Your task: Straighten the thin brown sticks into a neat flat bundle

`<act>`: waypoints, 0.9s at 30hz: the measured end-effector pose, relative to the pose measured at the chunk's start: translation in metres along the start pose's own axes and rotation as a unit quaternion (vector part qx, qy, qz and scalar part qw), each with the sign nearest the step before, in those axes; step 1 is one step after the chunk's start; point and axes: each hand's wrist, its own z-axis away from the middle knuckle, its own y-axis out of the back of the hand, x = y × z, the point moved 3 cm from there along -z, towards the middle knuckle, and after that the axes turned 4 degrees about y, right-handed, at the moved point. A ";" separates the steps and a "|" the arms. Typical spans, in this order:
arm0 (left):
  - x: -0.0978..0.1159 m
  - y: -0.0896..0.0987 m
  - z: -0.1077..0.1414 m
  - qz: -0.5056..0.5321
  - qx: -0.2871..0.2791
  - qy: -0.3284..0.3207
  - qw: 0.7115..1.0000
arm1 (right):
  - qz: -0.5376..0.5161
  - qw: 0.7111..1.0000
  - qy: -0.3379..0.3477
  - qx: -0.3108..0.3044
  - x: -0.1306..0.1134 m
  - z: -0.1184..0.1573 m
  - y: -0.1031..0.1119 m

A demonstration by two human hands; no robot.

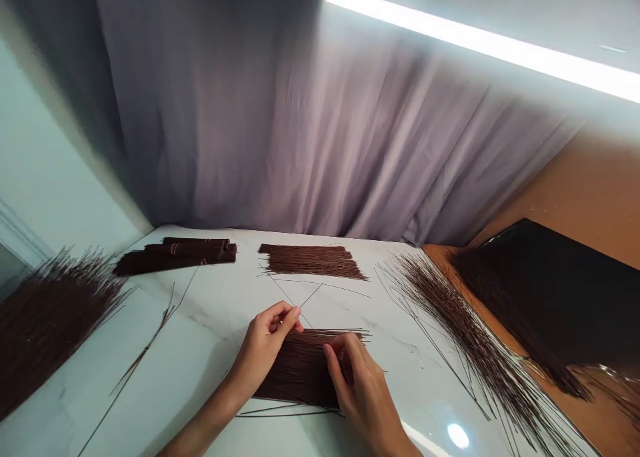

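A flat layer of thin dark brown sticks (300, 370) lies on the white marble table (210, 323) in front of me. My left hand (265, 350) rests at the layer's left side and pinches one thin stick between thumb and forefinger. My right hand (357, 387) lies on the layer's right part, fingers curled down onto the sticks.
A second spread of sticks (313, 260) lies farther back, with tied bundles (177, 253) to its left. Loose heaps lie at far left (45, 317) and right (465, 323). A black sheet with more sticks (555, 290) sits at right. Grey curtain behind.
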 end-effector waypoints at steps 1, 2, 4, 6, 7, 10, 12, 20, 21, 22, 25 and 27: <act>0.000 0.000 0.000 -0.006 0.000 0.008 1.000 | -0.001 1.000 -0.001 0.000 0.000 0.000 0.000; 0.000 0.000 0.000 -0.012 -0.001 0.017 1.000 | -0.002 1.000 0.002 0.002 -0.001 0.000 0.001; 0.001 0.000 0.001 -0.021 -0.006 0.032 0.999 | -0.005 1.000 0.011 0.007 -0.002 -0.001 0.002; 0.001 0.000 0.001 -0.021 -0.009 0.036 0.999 | -0.005 1.000 0.019 0.011 -0.003 -0.001 0.002; 0.001 0.000 0.001 -0.017 -0.009 0.037 0.999 | -0.004 1.000 0.021 0.011 -0.003 -0.001 0.001; 0.001 0.000 0.000 0.002 -0.013 0.039 0.999 | 0.005 0.999 0.030 0.012 -0.003 0.000 0.000; 0.002 0.001 -0.001 0.012 -0.013 0.030 0.999 | 0.014 0.999 0.039 0.013 -0.003 0.001 -0.002; 0.000 0.003 -0.004 -0.014 0.002 -0.004 1.000 | 0.044 0.998 0.037 0.006 -0.003 0.001 -0.001; -0.001 0.003 -0.004 -0.024 0.000 -0.003 1.000 | 0.046 0.998 0.035 0.007 -0.003 0.001 -0.001; -0.002 0.003 -0.004 -0.031 -0.001 -0.001 1.000 | 0.048 0.998 0.035 0.011 -0.002 0.001 0.000; -0.001 0.002 -0.004 -0.037 -0.005 0.001 0.999 | 0.048 0.998 0.036 0.016 -0.001 0.000 0.000; 0.002 0.001 -0.002 -0.030 -0.009 0.001 1.000 | 0.047 0.998 0.039 0.016 -0.002 0.000 0.001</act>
